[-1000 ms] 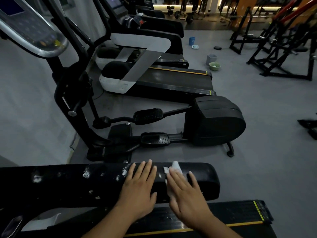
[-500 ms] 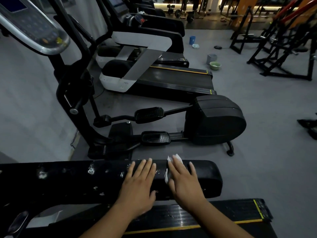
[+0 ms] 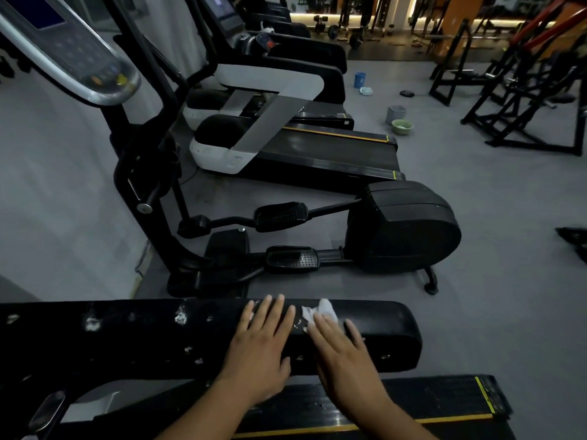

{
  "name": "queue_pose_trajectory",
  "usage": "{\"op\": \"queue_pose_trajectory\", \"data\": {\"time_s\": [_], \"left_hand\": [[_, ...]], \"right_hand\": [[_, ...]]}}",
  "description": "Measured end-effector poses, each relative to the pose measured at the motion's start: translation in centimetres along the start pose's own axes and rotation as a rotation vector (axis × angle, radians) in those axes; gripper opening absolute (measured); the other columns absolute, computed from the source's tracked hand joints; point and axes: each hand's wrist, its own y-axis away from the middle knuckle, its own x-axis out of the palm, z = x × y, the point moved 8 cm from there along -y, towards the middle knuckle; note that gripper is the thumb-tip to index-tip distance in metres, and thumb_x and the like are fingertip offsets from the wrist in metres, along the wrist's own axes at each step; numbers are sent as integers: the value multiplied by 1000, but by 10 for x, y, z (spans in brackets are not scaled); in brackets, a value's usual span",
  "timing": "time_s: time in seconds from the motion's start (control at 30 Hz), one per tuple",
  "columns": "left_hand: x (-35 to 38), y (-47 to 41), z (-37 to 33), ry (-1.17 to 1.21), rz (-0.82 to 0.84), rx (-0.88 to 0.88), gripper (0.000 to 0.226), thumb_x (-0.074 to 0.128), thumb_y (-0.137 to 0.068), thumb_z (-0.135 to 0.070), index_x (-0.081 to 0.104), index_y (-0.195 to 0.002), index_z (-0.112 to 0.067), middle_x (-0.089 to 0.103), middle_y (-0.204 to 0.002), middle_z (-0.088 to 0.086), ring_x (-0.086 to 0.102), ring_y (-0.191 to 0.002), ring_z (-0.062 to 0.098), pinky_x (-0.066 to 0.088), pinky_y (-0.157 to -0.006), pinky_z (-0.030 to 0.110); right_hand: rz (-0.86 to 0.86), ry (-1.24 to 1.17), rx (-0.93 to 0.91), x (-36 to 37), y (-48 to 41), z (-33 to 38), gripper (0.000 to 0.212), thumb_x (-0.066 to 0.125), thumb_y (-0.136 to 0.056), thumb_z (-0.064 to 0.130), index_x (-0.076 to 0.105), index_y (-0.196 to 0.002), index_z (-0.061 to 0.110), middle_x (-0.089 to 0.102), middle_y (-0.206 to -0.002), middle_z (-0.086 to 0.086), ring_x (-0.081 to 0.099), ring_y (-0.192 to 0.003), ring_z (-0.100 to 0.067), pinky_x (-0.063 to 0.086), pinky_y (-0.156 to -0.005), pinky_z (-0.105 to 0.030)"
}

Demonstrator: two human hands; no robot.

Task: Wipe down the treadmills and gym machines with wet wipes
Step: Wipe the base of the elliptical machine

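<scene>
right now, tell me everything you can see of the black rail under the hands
The rail is a long, thick, padded-looking black bar lying level across the near view, its right end rounded. White flecks and chips are scattered along its top and front. The left hand rests flat on it; the right hand presses a white wipe onto its top.

White wipe (image 3: 324, 309) on white-flecked black handrail (image 3: 158, 331)

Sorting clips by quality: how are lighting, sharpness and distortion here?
Head view: dim, brightest at the far wall's light strip; edges bend from the wide lens; left hand, right hand and wipe on the black rail look slightly soft.
</scene>
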Motion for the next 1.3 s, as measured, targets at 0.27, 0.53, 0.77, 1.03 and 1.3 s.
{"op": "queue_pose_trajectory", "data": {"time_s": [0.27, 0.53, 0.77, 1.03, 1.3], "left_hand": [[1, 4, 5, -28, 36, -26, 82, 44, -72, -51, 58, -141, -9, 52, -149, 14, 53, -136, 29, 22, -112, 51], [3, 14, 19, -63, -52, -25, 94, 66, -61, -53, 56, -144, -9, 50, -152, 15, 51, -138, 30, 20, -113, 52], [2, 21, 28, -59, -78, -26, 93, 66, -60, -51, 57, -143, -10, 50, -151, 15, 52, -137, 31, 23, -111, 54], [-6, 26, 36, -46, -118, -32, 90, 65, -61, -50, 58, -141, -10, 53, -149, 14, 54, -136, 29, 21, -114, 52], [-3, 33, 51, -29, -97, -43, 94, 70, -58, -50, 58, -142, -10, 52, -150, 13, 53, -136, 26, 18, -115, 51]], "right_hand": [[-16, 75, 83, 15, -21, 22, 58, 39, -98, 51, 49, -148, 23, 43, -157, 2, 38, -146, -16, 20, -114, -47], [-7, 118, 246, 9, -30, -1, 59, 32, -102, 52, 53, -146, 18, 46, -155, 0, 42, -144, -18, 18, -113, -49], [-19, 165, 56, 6, 0, 6, 61, 41, -96, 48, 49, -150, 21, 36, -160, 2, 35, -147, -14, 22, -114, -48], [12, 113, 51, 14, -15, 40, 62, 43, -94, 48, 50, -148, 18, 43, -157, -2, 39, -146, -18, 22, -113, -48], [37, 14, 188, 14, -56, 51, 66, 24, -99, 50, 34, -157, 20, 28, -165, 2, 22, -153, -14, 3, -124, -43]]}}
